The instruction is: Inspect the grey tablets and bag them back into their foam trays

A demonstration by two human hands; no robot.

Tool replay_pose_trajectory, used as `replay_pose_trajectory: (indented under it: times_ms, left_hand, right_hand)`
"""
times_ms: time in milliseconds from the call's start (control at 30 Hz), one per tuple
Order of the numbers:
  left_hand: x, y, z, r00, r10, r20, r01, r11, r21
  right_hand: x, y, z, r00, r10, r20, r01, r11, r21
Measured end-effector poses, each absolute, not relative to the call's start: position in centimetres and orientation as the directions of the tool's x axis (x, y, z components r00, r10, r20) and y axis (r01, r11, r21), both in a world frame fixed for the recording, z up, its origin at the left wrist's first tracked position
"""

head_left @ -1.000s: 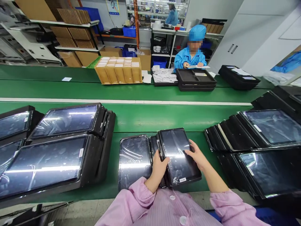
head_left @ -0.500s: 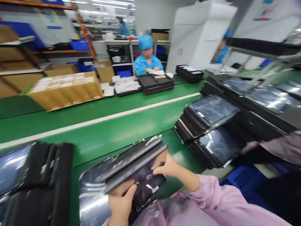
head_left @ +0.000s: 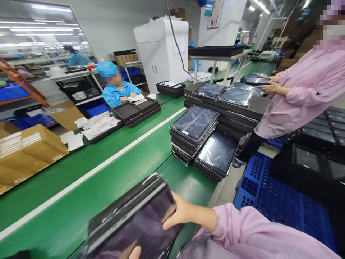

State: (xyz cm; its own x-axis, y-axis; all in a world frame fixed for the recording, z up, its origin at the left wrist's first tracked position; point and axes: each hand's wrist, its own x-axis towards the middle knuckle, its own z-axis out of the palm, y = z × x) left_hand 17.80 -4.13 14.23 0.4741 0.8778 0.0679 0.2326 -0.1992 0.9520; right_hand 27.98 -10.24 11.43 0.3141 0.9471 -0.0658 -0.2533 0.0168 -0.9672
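My right hand point(head_left: 178, 212) grips the right edge of a black tablet point(head_left: 142, 226), thumb across its glossy face. Only the thumb of my left hand point(head_left: 135, 252) shows, pressed on the tablet's lower left part; its other fingers are hidden. The tablet is tilted, screen towards me. Behind its upper edge are more dark slabs point(head_left: 118, 203), probably tablets; whether I hold them too I cannot tell. To the right, film-wrapped tablets lie in a taller stack point(head_left: 195, 122) and a lower stack point(head_left: 217, 151) on the green bench.
The green bench point(head_left: 107, 180) has a white stripe. Across it a co-worker in blue point(head_left: 121, 93) handles papers behind black trays point(head_left: 137, 109). At right, a co-worker in pink point(head_left: 304, 93) holds tablets. A carton point(head_left: 29, 154) stands far left, a blue pallet point(head_left: 283, 201) low right.
My view has swung right, so the left-hand stacks have mostly left it and the pink co-worker has come in. The tablet, still in my hands, shows more of its screen.
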Motion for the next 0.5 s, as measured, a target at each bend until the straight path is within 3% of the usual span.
replay_pose_trajectory:
  times_ms: [100,233,300,367,500]
  left_hand:
    - [14.7,-4.8,15.8,0.534,0.842,0.078,0.163,-0.193,0.967]
    - [15.1,-5.3,16.4,0.741,0.667,0.075,0.086,-0.205,0.975]
    - [16.3,-5.2,16.2,0.756,0.655,0.005,0.113,-0.137,0.984]
    - [17.2,-4.9,16.1,0.712,0.696,-0.09,0.129,-0.004,0.992]
    - [17.2,-4.1,16.6,0.554,0.79,-0.264,0.158,0.211,0.965]
  right_hand:
    - [29.8,-16.0,11.4,0.583,0.79,-0.189,-0.408,0.084,-0.909]
    - [34.9,-24.5,13.4,0.902,0.305,-0.306,-0.39,0.269,-0.881]
    - [38.5,-27.3,14.9,0.915,0.086,-0.393,-0.4,0.296,-0.867]
    - [42.2,-28.7,16.1,0.86,-0.003,-0.51,-0.491,0.27,-0.828]
    - [47.4,-28.1,16.1,0.827,-0.033,-0.561,-0.535,0.256,-0.805]
